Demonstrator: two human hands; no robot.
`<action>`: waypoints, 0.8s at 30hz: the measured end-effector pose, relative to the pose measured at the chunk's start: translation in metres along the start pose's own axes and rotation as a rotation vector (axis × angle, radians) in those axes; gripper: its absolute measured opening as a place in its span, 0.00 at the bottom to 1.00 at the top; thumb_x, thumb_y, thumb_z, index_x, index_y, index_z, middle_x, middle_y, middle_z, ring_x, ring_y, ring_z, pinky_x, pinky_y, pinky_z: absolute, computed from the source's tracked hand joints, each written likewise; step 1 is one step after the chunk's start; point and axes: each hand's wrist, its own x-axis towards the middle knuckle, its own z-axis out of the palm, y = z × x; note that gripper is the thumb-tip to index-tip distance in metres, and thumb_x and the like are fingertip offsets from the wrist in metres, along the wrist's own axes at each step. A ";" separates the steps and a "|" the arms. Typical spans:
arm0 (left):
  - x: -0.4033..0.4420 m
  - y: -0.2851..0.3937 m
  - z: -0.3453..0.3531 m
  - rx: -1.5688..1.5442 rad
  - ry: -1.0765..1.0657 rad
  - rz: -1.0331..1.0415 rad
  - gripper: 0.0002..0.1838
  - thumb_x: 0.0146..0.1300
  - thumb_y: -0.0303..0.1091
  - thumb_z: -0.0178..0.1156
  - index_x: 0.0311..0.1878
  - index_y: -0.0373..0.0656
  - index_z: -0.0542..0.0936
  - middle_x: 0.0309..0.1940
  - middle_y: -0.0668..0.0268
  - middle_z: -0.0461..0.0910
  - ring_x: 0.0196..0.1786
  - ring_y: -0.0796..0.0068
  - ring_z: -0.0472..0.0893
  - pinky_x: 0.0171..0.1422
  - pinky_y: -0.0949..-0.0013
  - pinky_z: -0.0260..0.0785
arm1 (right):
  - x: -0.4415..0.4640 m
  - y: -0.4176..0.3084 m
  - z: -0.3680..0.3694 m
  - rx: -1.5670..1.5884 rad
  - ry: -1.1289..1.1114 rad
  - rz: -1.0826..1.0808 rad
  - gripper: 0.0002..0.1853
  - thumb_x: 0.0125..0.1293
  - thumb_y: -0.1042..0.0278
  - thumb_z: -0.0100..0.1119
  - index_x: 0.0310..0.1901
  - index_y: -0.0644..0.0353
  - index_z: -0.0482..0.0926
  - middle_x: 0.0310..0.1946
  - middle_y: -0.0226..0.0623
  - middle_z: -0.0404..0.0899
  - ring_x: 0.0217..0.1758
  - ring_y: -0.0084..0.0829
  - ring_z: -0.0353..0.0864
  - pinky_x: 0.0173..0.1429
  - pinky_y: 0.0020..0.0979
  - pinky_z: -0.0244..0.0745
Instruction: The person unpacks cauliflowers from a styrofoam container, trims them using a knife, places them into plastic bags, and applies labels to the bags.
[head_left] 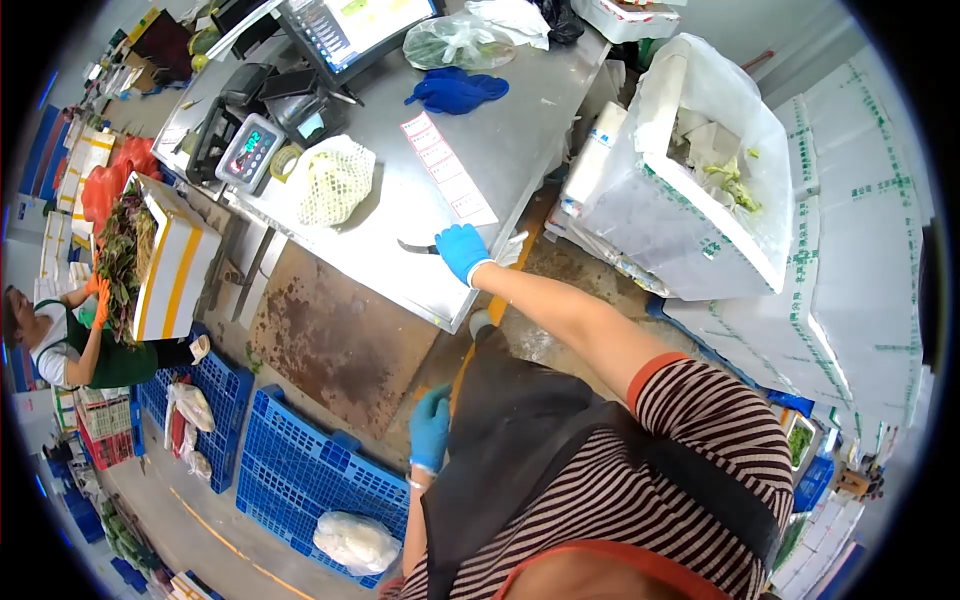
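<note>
Curved blade sits near the bench edge, close to loose labels

The likeliest trouble comes from the dark, curved metal blade (416, 247), which lies low over the shiny metal bench (375, 255), its bare length pointing away from the blue-gloved right hand (462, 252). A careless sweep towards the white, net-wrapped bundle (338, 180) could snag the mesh or nick whatever is inside. The long white-and-pink strip of printed labels (450, 165) ends just beside the knuckles, so a sideways drag might crease or shift it. Because the hand is so near the bench's edge, a loose grip could also let the tool drop to the floor.

The right arm reaches well out from its striped sleeve (700, 405), forearm slanting across to the bench, back of the hand uppermost. Its fingers are bent over the blade's near end; the handle is hidden beneath the glove, so I cannot tell whether they are clenched on it.

The blue-gloved left hand (429, 435) hangs low beside the dark apron (500, 430), well apart from the bench. Nothing shows in its fingers, but their exact spread cannot be told.
</note>
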 end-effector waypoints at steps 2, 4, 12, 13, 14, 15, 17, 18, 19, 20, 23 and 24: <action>0.036 0.029 0.012 0.004 -0.056 0.036 0.15 0.70 0.28 0.53 0.57 0.38 0.79 0.50 0.60 0.83 0.54 0.70 0.80 0.62 0.69 0.69 | 0.005 0.007 -0.010 0.091 -0.215 0.074 0.10 0.59 0.69 0.56 0.42 0.54 0.83 0.37 0.42 0.82 0.43 0.41 0.81 0.48 0.41 0.72; 0.072 0.059 0.022 0.075 -0.104 0.129 0.15 0.70 0.29 0.52 0.57 0.38 0.79 0.49 0.60 0.83 0.54 0.71 0.80 0.61 0.69 0.69 | 0.018 0.020 -0.032 0.278 -0.393 0.209 0.16 0.58 0.63 0.59 0.47 0.56 0.84 0.38 0.42 0.85 0.41 0.38 0.84 0.46 0.40 0.76; 0.203 0.121 0.065 0.190 -0.318 0.282 0.15 0.70 0.27 0.51 0.56 0.39 0.81 0.50 0.60 0.82 0.53 0.70 0.80 0.61 0.68 0.70 | -0.089 0.130 -0.205 1.799 -0.102 0.473 0.21 0.65 0.74 0.50 0.59 0.70 0.71 0.57 0.46 0.79 0.53 0.37 0.81 0.58 0.33 0.77; 0.218 0.131 0.078 0.208 -0.358 0.280 0.14 0.70 0.25 0.51 0.56 0.38 0.80 0.50 0.64 0.82 0.53 0.75 0.78 0.62 0.70 0.69 | -0.114 0.152 -0.226 2.015 -0.054 0.580 0.22 0.65 0.73 0.48 0.60 0.69 0.70 0.58 0.47 0.78 0.51 0.34 0.80 0.58 0.31 0.75; 0.232 0.146 0.093 0.224 -0.391 0.258 0.14 0.71 0.26 0.51 0.54 0.39 0.81 0.49 0.65 0.83 0.52 0.75 0.79 0.61 0.70 0.70 | -0.137 0.176 -0.244 2.006 0.082 0.522 0.22 0.63 0.74 0.49 0.59 0.68 0.70 0.60 0.49 0.77 0.42 0.29 0.78 0.51 0.29 0.75; 0.248 0.157 0.110 0.209 -0.428 0.280 0.13 0.69 0.27 0.53 0.53 0.39 0.81 0.47 0.59 0.84 0.52 0.69 0.81 0.59 0.68 0.71 | -0.151 0.196 -0.276 1.887 0.200 0.531 0.20 0.64 0.72 0.50 0.57 0.67 0.71 0.53 0.44 0.80 0.36 0.24 0.75 0.44 0.27 0.74; 0.283 0.176 0.147 0.207 -0.504 0.332 0.13 0.70 0.27 0.53 0.54 0.38 0.81 0.47 0.60 0.84 0.52 0.71 0.81 0.59 0.70 0.71 | -0.193 0.238 -0.302 1.684 0.422 0.944 0.15 0.69 0.66 0.55 0.54 0.64 0.77 0.31 0.25 0.73 0.28 0.18 0.71 0.33 0.21 0.69; 0.294 0.201 0.169 0.156 -0.535 0.310 0.14 0.70 0.26 0.53 0.54 0.37 0.81 0.49 0.61 0.83 0.52 0.71 0.81 0.60 0.71 0.70 | -0.199 0.254 -0.333 1.480 0.455 1.018 0.17 0.71 0.64 0.56 0.57 0.60 0.79 0.28 0.23 0.72 0.25 0.15 0.68 0.29 0.19 0.66; 0.312 0.217 0.191 0.156 -0.565 0.330 0.15 0.70 0.26 0.52 0.56 0.36 0.80 0.50 0.61 0.83 0.53 0.71 0.81 0.61 0.71 0.70 | -0.211 0.274 -0.345 1.366 0.505 1.145 0.19 0.70 0.64 0.57 0.60 0.57 0.79 0.27 0.22 0.70 0.25 0.13 0.67 0.27 0.18 0.63; 0.326 0.236 0.214 0.095 -0.597 0.294 0.15 0.70 0.27 0.52 0.56 0.36 0.80 0.51 0.61 0.83 0.53 0.71 0.81 0.62 0.71 0.70 | -0.226 0.295 -0.345 1.274 0.582 1.211 0.18 0.70 0.65 0.57 0.60 0.57 0.80 0.27 0.21 0.70 0.25 0.13 0.66 0.27 0.18 0.63; 0.362 0.306 0.281 -0.165 -0.684 0.144 0.16 0.71 0.29 0.52 0.58 0.35 0.80 0.53 0.62 0.82 0.54 0.72 0.80 0.64 0.71 0.69 | -0.269 0.340 -0.326 1.053 0.749 1.313 0.17 0.69 0.68 0.59 0.58 0.59 0.80 0.27 0.21 0.70 0.24 0.13 0.65 0.27 0.18 0.64; 0.386 0.312 0.301 -0.123 -0.707 0.185 0.19 0.71 0.35 0.51 0.60 0.39 0.78 0.57 0.62 0.81 0.57 0.72 0.79 0.65 0.69 0.67 | -0.283 0.350 -0.315 0.943 0.764 1.349 0.17 0.69 0.69 0.59 0.58 0.60 0.80 0.27 0.20 0.70 0.26 0.14 0.65 0.28 0.20 0.65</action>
